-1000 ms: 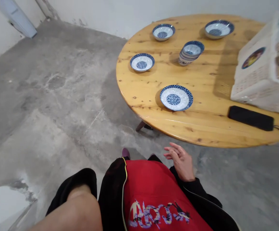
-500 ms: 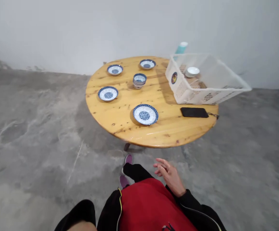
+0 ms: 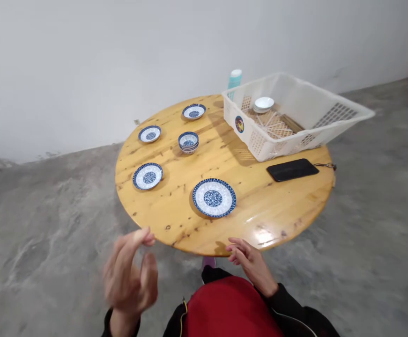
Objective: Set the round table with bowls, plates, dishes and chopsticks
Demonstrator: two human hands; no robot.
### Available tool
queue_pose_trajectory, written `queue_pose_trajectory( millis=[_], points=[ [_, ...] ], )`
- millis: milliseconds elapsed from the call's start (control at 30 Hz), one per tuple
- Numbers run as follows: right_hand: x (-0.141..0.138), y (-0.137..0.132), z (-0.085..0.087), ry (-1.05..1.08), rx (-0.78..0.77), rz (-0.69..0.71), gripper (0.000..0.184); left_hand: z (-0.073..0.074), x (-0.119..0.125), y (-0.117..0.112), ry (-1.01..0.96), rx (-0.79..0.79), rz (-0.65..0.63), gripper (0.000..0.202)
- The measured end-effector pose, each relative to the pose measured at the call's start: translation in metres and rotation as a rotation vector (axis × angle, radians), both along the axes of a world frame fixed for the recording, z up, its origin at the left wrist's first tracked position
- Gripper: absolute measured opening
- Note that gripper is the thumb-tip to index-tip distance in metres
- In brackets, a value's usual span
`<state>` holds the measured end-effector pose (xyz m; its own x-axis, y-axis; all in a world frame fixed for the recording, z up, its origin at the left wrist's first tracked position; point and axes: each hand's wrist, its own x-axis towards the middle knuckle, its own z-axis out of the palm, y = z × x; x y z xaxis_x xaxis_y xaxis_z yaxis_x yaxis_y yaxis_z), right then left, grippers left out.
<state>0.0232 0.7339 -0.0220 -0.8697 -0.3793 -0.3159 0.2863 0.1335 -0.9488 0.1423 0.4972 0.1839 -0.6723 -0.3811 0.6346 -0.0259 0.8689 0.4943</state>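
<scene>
My left hand (image 3: pixel 130 274) is raised at the lower left, off the table's edge, fingers apart and curved, a little blurred, with nothing in it. Low in front of my body, my right hand (image 3: pixel 251 264) is near the table's front edge, its fingers loosely stretched and holding nothing. The closest dish to both is a blue-and-white plate (image 3: pixel 214 198) on the round wooden table (image 3: pixel 175 206). Farther left lie a second plate (image 3: pixel 148 176) and a third plate (image 3: pixel 149 134), with another plate (image 3: pixel 194 111) at the back. Between them stands a stack of blue-rimmed bowls (image 3: pixel 189 142).
A white plastic crate (image 3: pixel 249 140) occupies the table's right side, with white dishes (image 3: pixel 263 104) and brown sticks (image 3: pixel 291 123) inside. Behind it stands a turquoise bottle (image 3: pixel 234 82). A black phone (image 3: pixel 293 170) with a cord lies in front. A wall (image 3: pixel 101 56) rises behind the table.
My left hand has come up into view at the lower left. The table appears closer and turned, as my view has shifted. My right hand keeps its loose pose; the dishes stay in place.
</scene>
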Motion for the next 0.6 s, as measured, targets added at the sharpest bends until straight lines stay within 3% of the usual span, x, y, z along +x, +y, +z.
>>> queue_pose_trajectory(
  millis=[100,300,433,600],
  points=[
    [-0.025,-0.018,0.003,0.026,0.001,-0.006,0.054,-0.021,-0.053,-0.024,-0.112,0.011,0.024,0.03],
    [-0.084,-0.049,0.016,0.143,0.043,0.084,0.039,-0.072,-0.122,-0.071,-0.398,0.353,0.021,0.029],
    [-0.132,-0.073,0.032,0.244,0.077,0.107,0.033,-0.089,-0.172,-0.107,-0.476,0.41,-0.044,0.025],
    [-0.198,-0.11,0.05,0.387,0.191,0.044,0.031,-0.105,-0.257,-0.156,-0.547,0.373,-0.124,0.021]
  ],
)
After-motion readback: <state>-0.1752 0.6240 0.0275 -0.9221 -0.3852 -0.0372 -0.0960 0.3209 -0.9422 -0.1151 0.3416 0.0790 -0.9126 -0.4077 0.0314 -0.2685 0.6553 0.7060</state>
